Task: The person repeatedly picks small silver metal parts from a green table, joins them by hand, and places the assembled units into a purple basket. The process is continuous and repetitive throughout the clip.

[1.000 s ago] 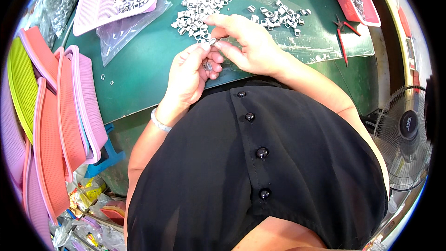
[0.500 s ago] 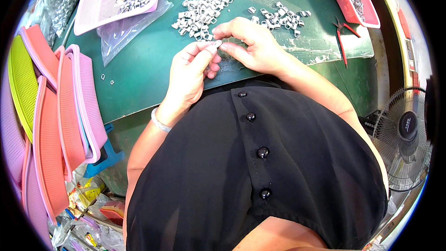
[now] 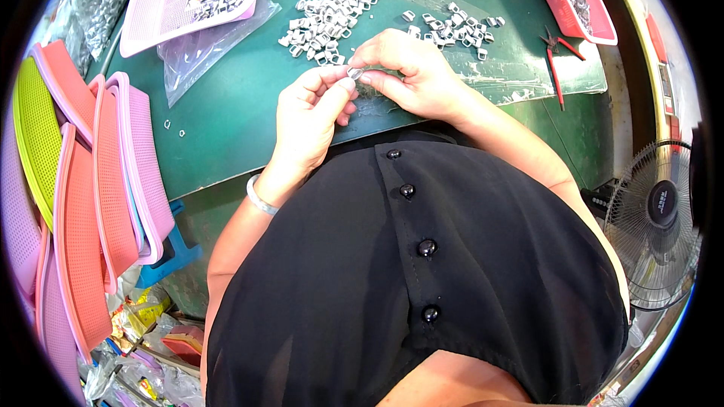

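Observation:
Between my two hands, over the near edge of the green table (image 3: 219, 124), is a small silver metal loop (image 3: 354, 73). My left hand (image 3: 311, 102) is closed, pinching the loop between thumb and fingers. From the other side my right hand (image 3: 403, 71) also grips it, with thumb and forefinger meeting at the piece. Just beyond my fingers lies a large heap of similar metal loops (image 3: 328, 19). A smaller group of loops (image 3: 456, 30) is spread to the right, beyond my right hand.
A lilac basket (image 3: 139, 26) with metal pieces rests on a clear plastic bag (image 3: 188, 71). At right are red-handled pliers (image 3: 554, 68) and a pink basket (image 3: 596, 26) of small parts. Stacked coloured baskets (image 3: 87, 241) line the left side; a fan (image 3: 652, 234) stands right.
My right fingertips have closed in on the metal loop, which has turned and shows more of itself. My left hand has shifted slightly; the heaps look the same.

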Available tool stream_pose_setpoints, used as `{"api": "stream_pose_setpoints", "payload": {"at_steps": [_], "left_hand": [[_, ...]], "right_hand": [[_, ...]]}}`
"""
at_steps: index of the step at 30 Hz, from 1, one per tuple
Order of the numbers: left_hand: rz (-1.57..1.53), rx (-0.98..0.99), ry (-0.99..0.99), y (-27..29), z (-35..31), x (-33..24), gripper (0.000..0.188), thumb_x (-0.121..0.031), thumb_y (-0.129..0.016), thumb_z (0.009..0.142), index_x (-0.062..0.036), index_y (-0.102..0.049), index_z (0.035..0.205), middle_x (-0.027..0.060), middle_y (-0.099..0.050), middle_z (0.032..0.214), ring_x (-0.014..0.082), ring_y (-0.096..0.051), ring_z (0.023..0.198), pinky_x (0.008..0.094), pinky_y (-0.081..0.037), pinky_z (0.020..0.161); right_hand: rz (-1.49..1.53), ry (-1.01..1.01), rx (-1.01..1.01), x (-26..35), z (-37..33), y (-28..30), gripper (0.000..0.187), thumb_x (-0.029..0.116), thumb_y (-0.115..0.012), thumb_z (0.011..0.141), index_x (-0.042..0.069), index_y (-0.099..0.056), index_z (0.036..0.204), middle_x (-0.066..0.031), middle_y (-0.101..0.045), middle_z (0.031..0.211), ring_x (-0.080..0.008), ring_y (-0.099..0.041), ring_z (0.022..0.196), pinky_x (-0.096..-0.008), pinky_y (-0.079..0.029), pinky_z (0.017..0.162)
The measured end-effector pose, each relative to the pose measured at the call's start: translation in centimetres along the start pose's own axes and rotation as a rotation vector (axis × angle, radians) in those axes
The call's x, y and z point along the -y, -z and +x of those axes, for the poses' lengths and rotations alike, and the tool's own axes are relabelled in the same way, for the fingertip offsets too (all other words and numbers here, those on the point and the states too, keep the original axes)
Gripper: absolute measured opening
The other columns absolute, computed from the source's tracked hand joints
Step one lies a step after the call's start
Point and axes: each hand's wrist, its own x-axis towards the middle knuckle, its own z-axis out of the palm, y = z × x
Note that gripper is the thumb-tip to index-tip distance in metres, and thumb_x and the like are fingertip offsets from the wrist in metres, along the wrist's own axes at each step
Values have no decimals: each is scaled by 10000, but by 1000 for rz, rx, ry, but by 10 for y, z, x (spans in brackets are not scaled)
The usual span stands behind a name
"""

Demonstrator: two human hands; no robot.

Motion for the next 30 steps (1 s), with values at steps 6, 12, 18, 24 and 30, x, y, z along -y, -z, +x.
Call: {"api": "stream_pose_setpoints", "payload": {"at_steps": [6,12,18,24,30], "left_hand": [[14,-2,2,-1,-1,-2,117,-85,-573,868,-22,-589,965,24,-594,752,68,-528,596,182,-400,517],[-19,9,46,1,0,-2,88,-120,-582,871,-43,-590,913,8,-582,707,61,-508,562,180,-374,491],[-56,27,87,2,0,-1,105,-143,-572,881,-43,-589,906,9,-581,698,64,-507,556,185,-373,486],[-151,104,96,4,1,0,140,-119,-503,913,-12,-578,965,33,-588,742,79,-518,589,201,-394,505],[-215,149,100,7,1,2,179,-113,-508,910,6,-573,1027,42,-586,791,82,-526,629,200,-417,541]], "right_hand": [[-6,3,-10,-1,-1,-2,140,113,-639,773,63,-638,904,-76,-630,884,-248,-603,849,-330,-488,742],[-7,-22,-4,0,-2,-2,144,117,-630,783,48,-633,909,-78,-631,868,-249,-608,830,-326,-492,725],[2,-39,7,-1,-2,-3,147,121,-625,787,44,-631,912,-83,-631,869,-254,-606,834,-332,-490,727],[-69,38,13,5,1,0,147,116,-637,768,66,-640,907,-69,-627,872,-247,-588,851,-335,-477,744],[-125,106,-30,2,-1,-1,165,91,-660,742,75,-640,905,-53,-618,891,-233,-579,843,-321,-475,726]]}}
